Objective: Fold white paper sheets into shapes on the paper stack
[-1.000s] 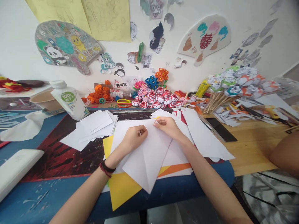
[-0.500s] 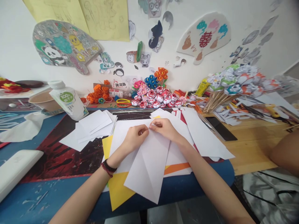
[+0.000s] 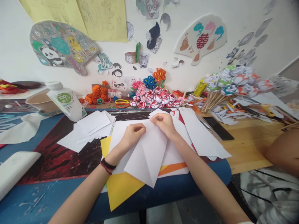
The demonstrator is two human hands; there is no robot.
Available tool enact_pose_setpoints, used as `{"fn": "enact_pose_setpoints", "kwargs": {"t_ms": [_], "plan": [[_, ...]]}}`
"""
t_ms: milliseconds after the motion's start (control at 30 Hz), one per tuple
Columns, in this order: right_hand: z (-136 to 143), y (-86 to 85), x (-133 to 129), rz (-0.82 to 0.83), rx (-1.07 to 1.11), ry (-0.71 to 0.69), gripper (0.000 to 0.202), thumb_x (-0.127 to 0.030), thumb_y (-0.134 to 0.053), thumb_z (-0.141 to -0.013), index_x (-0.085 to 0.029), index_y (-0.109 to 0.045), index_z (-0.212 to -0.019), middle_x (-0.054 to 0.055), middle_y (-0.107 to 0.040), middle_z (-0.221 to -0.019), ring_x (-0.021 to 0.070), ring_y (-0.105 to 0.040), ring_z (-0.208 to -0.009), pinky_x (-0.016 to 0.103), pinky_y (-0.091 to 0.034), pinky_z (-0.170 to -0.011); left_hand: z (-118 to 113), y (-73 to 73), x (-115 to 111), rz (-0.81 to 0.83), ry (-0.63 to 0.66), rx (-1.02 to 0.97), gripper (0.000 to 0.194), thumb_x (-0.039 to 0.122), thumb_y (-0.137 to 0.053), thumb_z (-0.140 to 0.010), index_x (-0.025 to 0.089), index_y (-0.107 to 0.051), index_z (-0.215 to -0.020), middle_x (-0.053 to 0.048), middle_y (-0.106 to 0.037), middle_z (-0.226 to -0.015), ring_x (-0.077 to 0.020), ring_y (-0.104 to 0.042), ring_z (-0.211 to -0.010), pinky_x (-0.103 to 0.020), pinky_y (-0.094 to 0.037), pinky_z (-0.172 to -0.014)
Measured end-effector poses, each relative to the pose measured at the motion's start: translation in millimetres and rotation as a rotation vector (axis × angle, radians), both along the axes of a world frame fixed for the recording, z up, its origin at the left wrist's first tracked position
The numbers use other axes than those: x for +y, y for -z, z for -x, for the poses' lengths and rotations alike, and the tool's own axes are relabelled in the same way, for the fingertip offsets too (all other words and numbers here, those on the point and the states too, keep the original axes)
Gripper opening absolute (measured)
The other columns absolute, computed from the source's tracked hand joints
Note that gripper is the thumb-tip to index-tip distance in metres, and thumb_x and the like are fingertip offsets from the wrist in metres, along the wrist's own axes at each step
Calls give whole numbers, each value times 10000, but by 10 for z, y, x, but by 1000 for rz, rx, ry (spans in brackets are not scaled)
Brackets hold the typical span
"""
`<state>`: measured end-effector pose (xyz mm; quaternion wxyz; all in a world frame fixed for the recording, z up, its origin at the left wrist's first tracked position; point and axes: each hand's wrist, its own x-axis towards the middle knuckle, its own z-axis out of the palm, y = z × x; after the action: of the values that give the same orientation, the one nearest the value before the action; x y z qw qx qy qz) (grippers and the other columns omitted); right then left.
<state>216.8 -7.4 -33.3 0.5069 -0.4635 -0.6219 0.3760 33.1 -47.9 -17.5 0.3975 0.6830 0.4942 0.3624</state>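
A creased white sheet of paper (image 3: 146, 158) slants toward me, its top edge between my two hands. My left hand (image 3: 133, 134) is closed at the sheet's upper left edge, fingertips pinched on it. At the upper right edge my right hand (image 3: 164, 124) pinches the paper between thumb and fingers. Beneath it lie more white sheets (image 3: 174, 152), a yellow sheet (image 3: 122, 189) and an orange strip (image 3: 174, 168). The fingertips of the left hand are partly hidden.
Left of the stack are smaller white paper pieces (image 3: 77, 137) and a white bottle (image 3: 66, 101). Paper flowers (image 3: 158, 98) line the wall. To the right lie long white sheets (image 3: 203, 137) and a black phone (image 3: 218, 128). Another person's arm (image 3: 283, 151) shows at the right edge.
The creased sheet has moved up and away from me, so its lower corner sits higher. My hands have moved slightly apart along its top edge.
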Motion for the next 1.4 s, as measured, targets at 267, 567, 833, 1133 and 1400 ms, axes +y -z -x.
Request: {"fn": "enact_pose_setpoints", "kwargs": {"t_ms": [267, 567, 833, 1133, 1400], "plan": [[-138, 19, 169, -55, 67, 163, 142, -322, -739, -686, -181, -722, -699, 52, -740, -762, 208, -668, -725, 306, -487, -695, 44, -44, -45, 102, 30, -73, 175, 306, -508, -686, 150, -543, -617, 30, -455, -612, -98, -403, -609, -216, -304, -549], [-388, 135, 334, -83, 105, 340, 193, -349, -765, -651, -175, -733, -728, 46, -735, -733, 200, -657, -697, 311, -485, -697, 129, -124, -47, 134, 67, -11, 198, 329, -516, -672, 150, -570, -605, 31, -434, -596, -96, -374, -587, -222, -274, -534], [-537, 169, 384, -86, 73, 490, 238, -391, -769, -650, -178, -755, -756, 47, -736, -727, 215, -666, -713, 327, -485, -716, 217, -219, -73, 125, 86, 60, 184, 310, -500, -647, 149, -568, -589, 34, -421, -566, -98, -370, -584, -235, -270, -551], [-545, 241, 405, -79, 90, 517, 264, -415, -750, -651, -173, -744, -756, 36, -713, -688, 197, -634, -670, 313, -468, -680, 369, -320, -77, 135, 77, 113, 166, 287, -520, -648, 166, -584, -554, 23, -498, -518, -106, -419, -532, -230, -281, -503], [-651, 291, 451, -49, 122, 570, 289, -436, -716, -661, -166, -706, -764, 42, -709, -727, 186, -622, -677, 296, -461, -671, 582, -402, -31, 26, -33, 132, 195, 300, -520, -715, 179, -622, -600, 9, -572, -551, -119, -442, -533, -230, -299, -501]]}}
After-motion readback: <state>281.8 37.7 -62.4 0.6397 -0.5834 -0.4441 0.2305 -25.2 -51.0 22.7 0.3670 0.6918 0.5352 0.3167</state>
